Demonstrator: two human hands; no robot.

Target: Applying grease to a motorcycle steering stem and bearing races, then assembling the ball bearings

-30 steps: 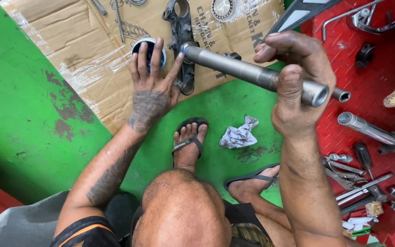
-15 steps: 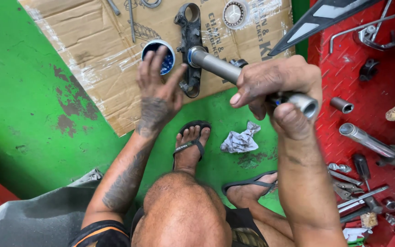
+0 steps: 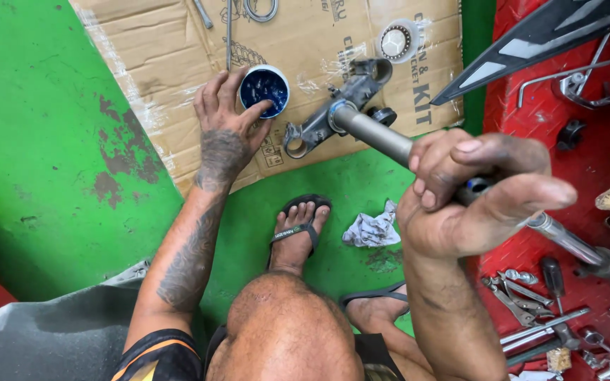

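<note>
From my remote view, the left hand reaches out to the 11 o'clock position, fingers spread over the rim of a small round tub of blue grease, with one fingertip dipped inside; I judge the tub sits there so that it is within easy reach of the squatting person. The right hand, at 3 o'clock and close to the camera, is clenched around the upper end of a metal steering stem, which slopes down and away to a dark triple-clamp yoke resting on the cardboard; held tilted like this, I judge the stem's lower race area is presented toward the grease. A bearing ring wrapped in clear film lies at 12 o'clock on the cardboard sheet, which appears to serve as a clean lay-down area over the green painted floor. The paint is worn in brown patches at 9 o'clock. A crumpled rag lies at centre beside a sandalled foot. At 4 o'clock, spanners and loose tools are scattered over a red chequer-plate floor. A dark body panel occupies 1 o'clock.
</note>
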